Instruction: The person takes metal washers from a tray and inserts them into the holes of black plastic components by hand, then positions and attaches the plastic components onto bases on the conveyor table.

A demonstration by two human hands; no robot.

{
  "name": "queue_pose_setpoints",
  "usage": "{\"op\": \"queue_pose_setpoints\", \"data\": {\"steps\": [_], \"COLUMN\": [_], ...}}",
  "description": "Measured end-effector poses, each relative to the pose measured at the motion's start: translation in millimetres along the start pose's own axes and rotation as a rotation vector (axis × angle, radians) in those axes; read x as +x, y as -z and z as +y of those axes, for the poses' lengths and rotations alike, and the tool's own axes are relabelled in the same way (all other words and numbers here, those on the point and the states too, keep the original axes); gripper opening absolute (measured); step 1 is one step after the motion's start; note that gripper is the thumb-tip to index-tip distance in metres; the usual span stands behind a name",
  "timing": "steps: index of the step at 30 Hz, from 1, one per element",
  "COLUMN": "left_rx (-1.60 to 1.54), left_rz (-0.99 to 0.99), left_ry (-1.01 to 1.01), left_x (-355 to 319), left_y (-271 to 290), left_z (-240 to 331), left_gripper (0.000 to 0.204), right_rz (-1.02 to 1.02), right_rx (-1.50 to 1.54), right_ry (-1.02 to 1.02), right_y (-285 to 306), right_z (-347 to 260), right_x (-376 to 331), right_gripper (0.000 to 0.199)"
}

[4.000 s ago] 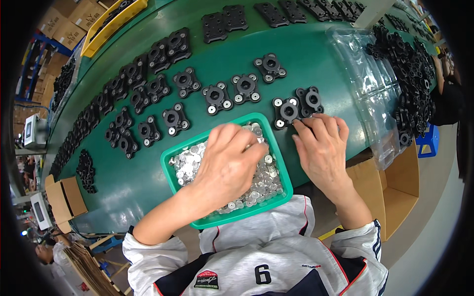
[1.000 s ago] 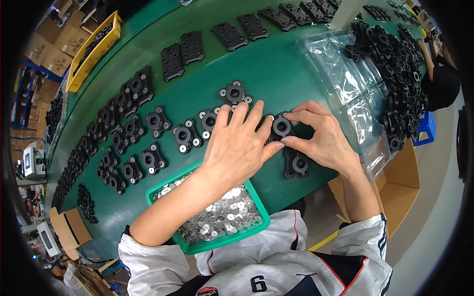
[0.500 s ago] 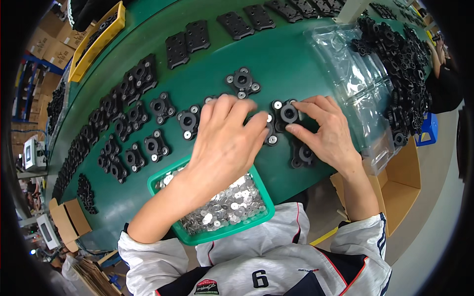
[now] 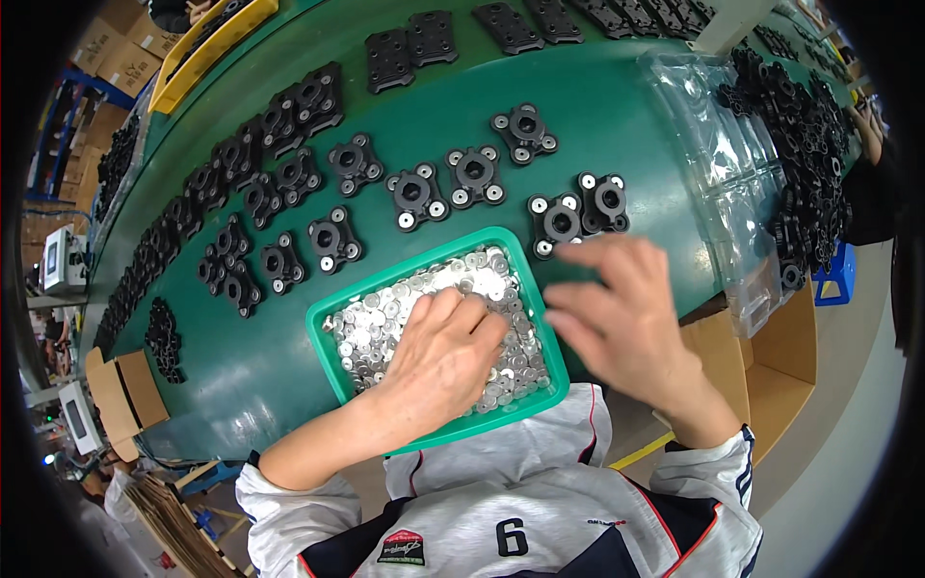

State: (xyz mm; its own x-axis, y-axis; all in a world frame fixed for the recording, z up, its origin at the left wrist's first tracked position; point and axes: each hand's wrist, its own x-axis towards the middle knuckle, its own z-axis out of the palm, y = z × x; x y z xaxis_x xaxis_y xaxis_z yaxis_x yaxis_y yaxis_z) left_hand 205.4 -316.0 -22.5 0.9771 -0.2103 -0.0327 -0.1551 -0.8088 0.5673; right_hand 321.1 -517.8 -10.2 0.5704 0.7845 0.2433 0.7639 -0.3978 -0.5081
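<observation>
My left hand (image 4: 445,352) reaches into a green tray (image 4: 520,412), its curled fingers down among many round metal washers (image 4: 385,306). Its fingertips are hidden, so what they grip cannot be made out. Smeared by motion, my right hand (image 4: 621,313) hovers right of the tray with thumb and fingers apart and nothing visible between them. Just beyond its fingers lie two black plastic parts with a ring in the middle: the nearer part (image 4: 559,223) with silver washers at its corners, and another part (image 4: 607,200). Similar parts (image 4: 417,196) with washers lie behind the tray.
Rows of black parts (image 4: 279,120) and flat black plates (image 4: 431,39) line the green table (image 4: 641,106). Clear plastic trays (image 4: 723,173) and a heap of black parts (image 4: 809,144) are at right. A cardboard box (image 4: 780,366) stands below; a yellow bin (image 4: 207,48) is far left.
My left hand has gone from above the black parts down into the washers. My right hand has let go of a black part and drawn back toward me. The view has shifted somewhat.
</observation>
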Motion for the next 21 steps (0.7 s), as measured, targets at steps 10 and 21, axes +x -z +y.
{"op": "queue_pose_setpoints", "data": {"steps": [10,21], "left_rx": [-0.053,-0.815], "left_rz": [0.083,0.029], "left_ry": [-0.002,0.343], "left_x": [-6,26], "left_y": [6,30], "left_z": [-6,-10], "left_gripper": [0.015,0.017], "right_rz": [-0.069,0.019], "right_rx": [-0.266,0.014], "right_ry": [0.014,-0.064], "right_y": [-33,-19], "right_z": [-32,-17], "right_x": [-6,-19], "right_gripper": [0.008,0.013]}}
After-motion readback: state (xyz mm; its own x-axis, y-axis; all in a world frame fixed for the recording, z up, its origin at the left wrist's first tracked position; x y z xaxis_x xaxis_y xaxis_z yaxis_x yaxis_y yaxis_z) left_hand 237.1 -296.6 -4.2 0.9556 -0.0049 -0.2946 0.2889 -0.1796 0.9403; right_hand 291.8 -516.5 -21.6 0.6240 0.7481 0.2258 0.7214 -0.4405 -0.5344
